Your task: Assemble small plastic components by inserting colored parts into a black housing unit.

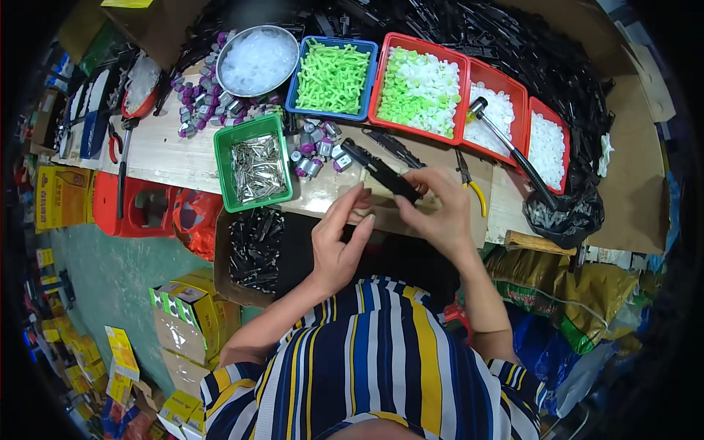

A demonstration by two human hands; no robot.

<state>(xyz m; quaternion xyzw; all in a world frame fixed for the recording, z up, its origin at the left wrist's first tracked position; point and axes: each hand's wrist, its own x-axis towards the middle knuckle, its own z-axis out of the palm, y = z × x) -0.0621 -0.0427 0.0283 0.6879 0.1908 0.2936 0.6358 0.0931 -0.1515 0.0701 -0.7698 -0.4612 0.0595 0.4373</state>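
Above the table's front edge, my right hand point(440, 211) grips a long black plastic part point(380, 171) between thumb and fingers, its far end tilted up to the left. Close beside it is my left hand point(341, 242), with fingers curled toward the thumb; whatever they may pinch is too small to make out. Just beyond the held part lies another black plastic part point(394, 147). Silver-and-purple metal pieces point(317, 149) are scattered to its left. A green bin point(220, 165) of thin metal pins stands left of my hands.
Along the back stand a metal bowl point(258, 61) of clear pieces, a blue bin point(331, 113) of green parts and red bins point(418, 129) of white and green parts. A hammer point(521, 158) leans across them. Yellow-handled pliers point(475, 192) lie to the right. Black parts point(506, 44) pile behind.
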